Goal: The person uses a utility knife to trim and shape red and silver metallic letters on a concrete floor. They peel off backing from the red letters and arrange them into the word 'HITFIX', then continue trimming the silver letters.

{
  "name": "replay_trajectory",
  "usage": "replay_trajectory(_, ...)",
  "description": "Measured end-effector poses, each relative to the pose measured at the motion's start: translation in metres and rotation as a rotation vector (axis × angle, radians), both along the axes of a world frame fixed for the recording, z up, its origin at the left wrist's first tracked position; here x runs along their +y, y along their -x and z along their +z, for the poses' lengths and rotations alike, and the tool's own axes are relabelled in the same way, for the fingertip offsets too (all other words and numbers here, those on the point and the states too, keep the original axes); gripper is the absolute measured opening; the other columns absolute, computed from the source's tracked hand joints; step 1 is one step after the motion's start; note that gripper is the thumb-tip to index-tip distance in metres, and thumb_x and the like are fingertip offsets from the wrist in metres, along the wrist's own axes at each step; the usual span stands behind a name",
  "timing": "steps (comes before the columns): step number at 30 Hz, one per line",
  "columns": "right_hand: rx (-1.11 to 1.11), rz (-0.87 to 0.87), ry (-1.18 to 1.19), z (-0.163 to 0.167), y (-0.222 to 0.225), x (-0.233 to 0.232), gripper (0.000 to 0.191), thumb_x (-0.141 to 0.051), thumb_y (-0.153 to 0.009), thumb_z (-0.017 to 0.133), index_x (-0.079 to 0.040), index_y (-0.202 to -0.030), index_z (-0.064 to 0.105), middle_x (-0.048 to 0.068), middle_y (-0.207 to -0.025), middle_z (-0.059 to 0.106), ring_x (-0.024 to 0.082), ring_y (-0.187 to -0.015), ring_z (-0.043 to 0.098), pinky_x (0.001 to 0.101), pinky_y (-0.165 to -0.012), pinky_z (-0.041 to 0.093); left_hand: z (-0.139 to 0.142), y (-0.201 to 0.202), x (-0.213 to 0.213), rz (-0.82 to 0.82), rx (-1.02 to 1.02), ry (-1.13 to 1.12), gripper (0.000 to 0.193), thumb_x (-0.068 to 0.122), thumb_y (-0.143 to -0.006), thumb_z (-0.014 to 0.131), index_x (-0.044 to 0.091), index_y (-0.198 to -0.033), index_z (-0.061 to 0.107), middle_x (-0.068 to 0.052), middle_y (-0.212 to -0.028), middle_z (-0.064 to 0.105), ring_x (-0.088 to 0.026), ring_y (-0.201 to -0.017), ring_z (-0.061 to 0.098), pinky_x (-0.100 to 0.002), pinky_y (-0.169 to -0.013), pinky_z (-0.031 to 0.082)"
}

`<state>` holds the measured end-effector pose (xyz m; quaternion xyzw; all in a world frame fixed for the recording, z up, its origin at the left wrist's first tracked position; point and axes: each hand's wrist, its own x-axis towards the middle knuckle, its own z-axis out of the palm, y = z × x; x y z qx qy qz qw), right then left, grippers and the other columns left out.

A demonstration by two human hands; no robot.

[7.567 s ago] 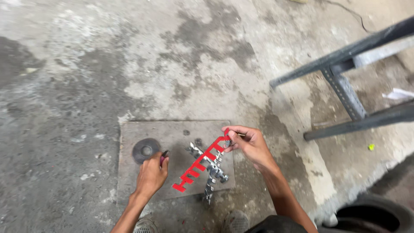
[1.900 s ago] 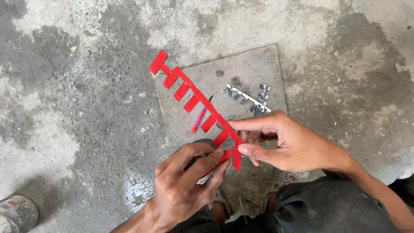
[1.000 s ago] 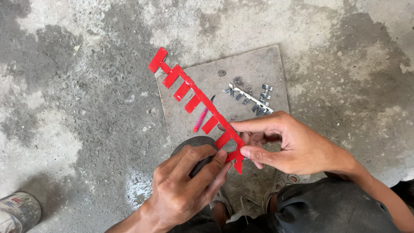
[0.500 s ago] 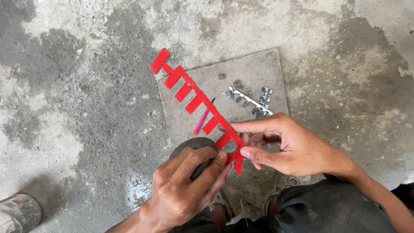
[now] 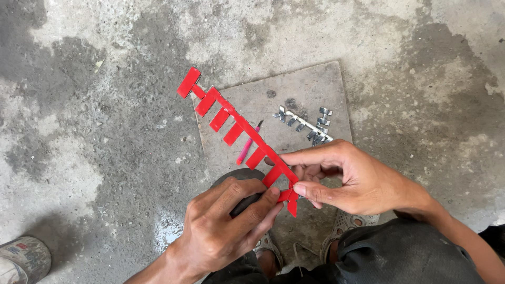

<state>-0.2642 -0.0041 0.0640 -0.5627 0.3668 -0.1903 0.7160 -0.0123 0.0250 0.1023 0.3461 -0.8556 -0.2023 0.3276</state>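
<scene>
A long red strip of joined block shapes [image 5: 234,126] runs diagonally from upper left down to my hands. My right hand [image 5: 350,179] pinches its lower end between thumb and forefinger. My left hand [image 5: 226,226] is curled around a dark round disc [image 5: 236,179] just under the strip, fingertips touching the strip's lower end. Both hands hover over a grey square plate [image 5: 294,100] lying on the concrete floor.
A chrome strip of block shapes [image 5: 305,123] and a thin pink stick [image 5: 247,147] lie on the plate. A grey sandal [image 5: 347,223] and my dark shorts [image 5: 400,252] are below. Another shoe tip [image 5: 21,260] shows at the bottom left corner.
Over the last two seconds both hands stay on the strip's lower end with only small finger shifts. Earlier, the strip lay on the plate farther away beside a metal frame.
</scene>
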Motion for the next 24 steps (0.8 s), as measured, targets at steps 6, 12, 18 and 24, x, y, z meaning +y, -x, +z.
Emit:
replay_trajectory(6, -0.003, 0.009, 0.012, 0.0009, 0.0011, 0.0004, 0.055, -0.015, -0.091, 0.070, -0.007, -0.144, 0.059, 0.001, -0.067, 0.070, 0.008, -0.055, 0.061, 0.0266, -0.053, 0.056, 0.0016, -0.0042, -0.0032, -0.047, -0.012, 0.023, 0.024, 0.009, -0.085, 0.087, 0.005, -0.106, 0.075, -0.005, -0.099, 0.067, -0.016, -0.076, 0.069, -0.030, -0.060, 0.057)
replay_trajectory(12, -0.034, 0.025, 0.068, 0.0018, 0.0013, -0.0006, 0.055, -0.014, -0.092, 0.070, -0.007, -0.145, 0.057, 0.001, -0.073, 0.075, 0.008, -0.055, 0.062, 0.0263, -0.053, 0.057, 0.0040, -0.0054, -0.0035, -0.063, -0.022, 0.011, 0.029, 0.012, -0.085, 0.088, 0.006, -0.111, 0.075, -0.005, -0.101, 0.064, -0.015, -0.072, 0.065, -0.031, -0.058, 0.055)
replay_trajectory(18, -0.011, 0.021, 0.040, 0.0054, 0.0024, -0.0001, 0.056, -0.015, -0.092, 0.069, -0.008, -0.146, 0.057, 0.003, -0.077, 0.076, 0.008, -0.057, 0.062, 0.0266, -0.054, 0.057, 0.0059, -0.0071, -0.0047, -0.077, -0.038, -0.020, 0.029, 0.014, -0.084, 0.088, 0.009, -0.110, 0.076, -0.004, -0.096, 0.062, -0.017, -0.074, 0.066, -0.032, -0.059, 0.056)
replay_trajectory(24, -0.025, 0.016, 0.002, 0.0086, 0.0033, 0.0014, 0.056, -0.016, -0.094, 0.068, -0.007, -0.147, 0.056, 0.004, -0.080, 0.073, 0.009, -0.061, 0.062, 0.0274, -0.057, 0.057, 0.0073, -0.0056, -0.0051, -0.064, -0.017, -0.062, 0.028, 0.013, -0.085, 0.086, 0.010, -0.111, 0.075, -0.004, -0.096, 0.060, -0.018, -0.081, 0.070, -0.032, -0.065, 0.060)
